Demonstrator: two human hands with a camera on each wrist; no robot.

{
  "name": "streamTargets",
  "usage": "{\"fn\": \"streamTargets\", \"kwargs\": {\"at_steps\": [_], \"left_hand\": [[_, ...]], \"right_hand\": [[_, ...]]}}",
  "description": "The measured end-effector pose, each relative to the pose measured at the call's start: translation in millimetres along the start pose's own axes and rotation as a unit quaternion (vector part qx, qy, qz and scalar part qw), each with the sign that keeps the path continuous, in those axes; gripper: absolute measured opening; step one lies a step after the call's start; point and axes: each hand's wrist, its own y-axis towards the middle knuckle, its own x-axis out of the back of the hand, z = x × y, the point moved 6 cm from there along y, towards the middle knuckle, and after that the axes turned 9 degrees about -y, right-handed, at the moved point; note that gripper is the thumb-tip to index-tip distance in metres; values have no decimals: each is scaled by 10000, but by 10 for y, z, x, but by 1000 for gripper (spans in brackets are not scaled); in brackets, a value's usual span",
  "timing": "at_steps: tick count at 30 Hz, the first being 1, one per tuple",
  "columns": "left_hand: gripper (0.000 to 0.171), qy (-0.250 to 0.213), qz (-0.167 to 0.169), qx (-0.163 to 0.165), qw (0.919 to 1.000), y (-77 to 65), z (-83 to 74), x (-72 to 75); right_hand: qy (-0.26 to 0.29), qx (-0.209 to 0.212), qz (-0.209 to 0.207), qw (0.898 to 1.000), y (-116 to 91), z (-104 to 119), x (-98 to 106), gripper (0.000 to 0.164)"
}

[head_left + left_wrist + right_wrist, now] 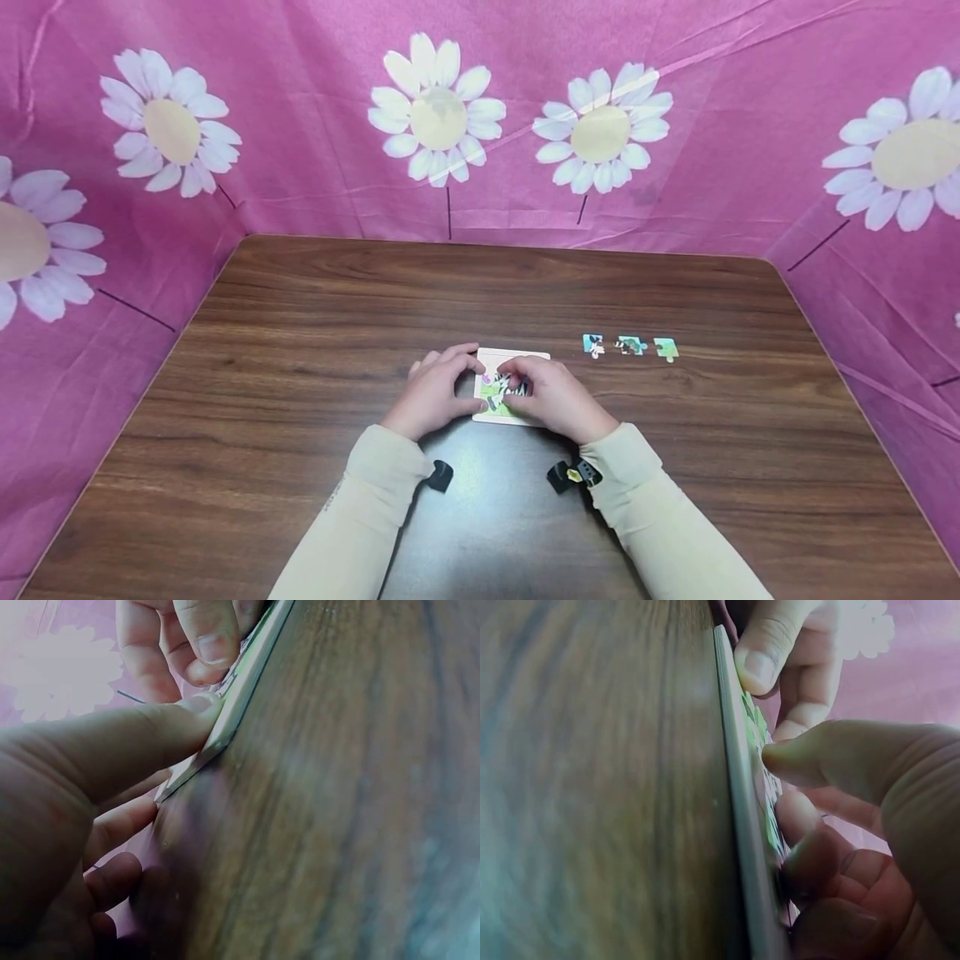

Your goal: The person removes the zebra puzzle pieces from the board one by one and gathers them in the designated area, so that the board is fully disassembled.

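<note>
A small jigsaw puzzle board (513, 419) with a pale rim lies on the table, showing a black-and-white striped zebra on green. My left hand (438, 390) holds its left side, thumb on the near corner and fingers towards the far corner. In the left wrist view, the left thumb (169, 735) lies over the rim. My right hand (558, 396) bends over the picture from the right, pinching a zebra puzzle piece (517, 387) between thumb and fingers. Its fingers partly hide that piece. Some green pieces (754, 716) stand slightly raised in the right wrist view.
Three loose puzzle pieces lie in a row right of the board: one with a zebra head (593, 345), a middle one (632, 345) and a green one (665, 348). The brown wooden table (300, 317) meets a pink flowered cloth (510, 208) behind and at both sides.
</note>
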Motion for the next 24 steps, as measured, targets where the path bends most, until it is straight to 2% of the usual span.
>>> {"fn": "streamTargets", "kwargs": {"at_steps": [9,24], "left_hand": [[38,-33,7,-63,10000,2,1,2],[40,-112,-12,-101,9999,1,11,3]], "right_hand": [[62,-160,-21,9999,15,0,-28,32],[-156,-411,-237,9987,45,-45,-49,18]]}}
